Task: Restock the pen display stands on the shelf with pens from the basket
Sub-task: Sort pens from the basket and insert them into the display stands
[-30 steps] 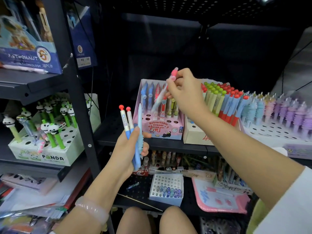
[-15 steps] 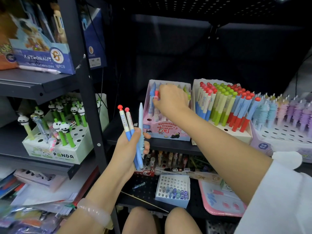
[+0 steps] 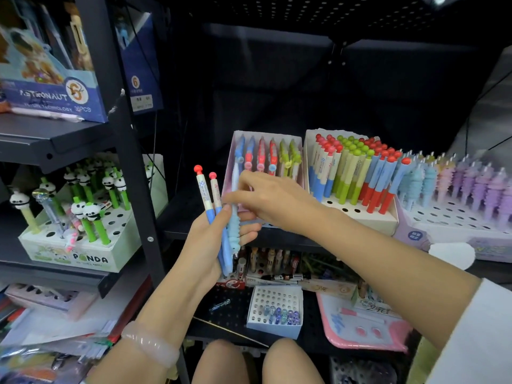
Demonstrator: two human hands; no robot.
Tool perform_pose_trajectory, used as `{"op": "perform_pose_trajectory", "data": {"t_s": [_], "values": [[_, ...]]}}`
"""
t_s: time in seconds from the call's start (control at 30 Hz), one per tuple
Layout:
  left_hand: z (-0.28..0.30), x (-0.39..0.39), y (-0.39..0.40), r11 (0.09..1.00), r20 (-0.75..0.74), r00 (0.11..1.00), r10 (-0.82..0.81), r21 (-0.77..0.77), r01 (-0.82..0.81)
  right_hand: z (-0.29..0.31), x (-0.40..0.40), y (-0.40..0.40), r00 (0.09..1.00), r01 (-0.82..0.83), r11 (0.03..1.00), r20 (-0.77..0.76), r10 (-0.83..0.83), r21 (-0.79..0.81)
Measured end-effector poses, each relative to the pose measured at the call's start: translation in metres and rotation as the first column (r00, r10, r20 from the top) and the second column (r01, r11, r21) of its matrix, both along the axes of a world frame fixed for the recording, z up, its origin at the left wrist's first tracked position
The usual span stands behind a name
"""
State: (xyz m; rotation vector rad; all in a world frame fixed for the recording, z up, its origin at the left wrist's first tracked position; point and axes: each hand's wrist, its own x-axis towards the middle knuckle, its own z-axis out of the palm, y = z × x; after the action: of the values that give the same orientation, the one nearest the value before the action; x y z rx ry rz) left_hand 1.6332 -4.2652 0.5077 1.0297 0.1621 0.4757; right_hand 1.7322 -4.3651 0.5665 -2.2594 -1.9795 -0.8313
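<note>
Dark metal shelf [image 3: 194,217] carries the pen display stands: a pink stand [image 3: 266,151] straight ahead, a fuller white stand [image 3: 357,214] just right of it. Left hand [image 3: 210,242] is clenched around three upright pens [image 3: 221,217], long axes near vertical. Right hand [image 3: 266,198], the nearer one to the stands, pinches the ridged blue pen [image 3: 234,225] among them, apparently to draw it up and carry it right. No basket is visible.

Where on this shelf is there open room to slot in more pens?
Open holes line the front of the red-capped pen stand and the front rows of the purple stand. The panda stand has gaps too. The pink eraser-pen box looks full.
</note>
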Motion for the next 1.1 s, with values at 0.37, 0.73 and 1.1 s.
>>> {"op": "perform_pose_trajectory", "data": {"t_s": [0.37,0.73,1.1], "values": [[0.007,0.046,-0.068,0.934,-0.069,0.997,0.033,0.356,-0.006,0.0,0.018,-0.105,0.718,0.417,0.861,-0.687,-0.114,0.292],[0.024,0.099,-0.184,0.886,-0.138,0.969,-0.203,0.397,0.242,0.001,0.047,-0.214,0.379,0.684,0.551,-0.878,0.292,0.478],[0.015,0.105,-0.198,0.881,-0.191,0.925,-0.327,0.293,0.372,-0.009,0.125,-0.25,0.529,0.783,0.527,-0.8,-0.283,0.331]]}}
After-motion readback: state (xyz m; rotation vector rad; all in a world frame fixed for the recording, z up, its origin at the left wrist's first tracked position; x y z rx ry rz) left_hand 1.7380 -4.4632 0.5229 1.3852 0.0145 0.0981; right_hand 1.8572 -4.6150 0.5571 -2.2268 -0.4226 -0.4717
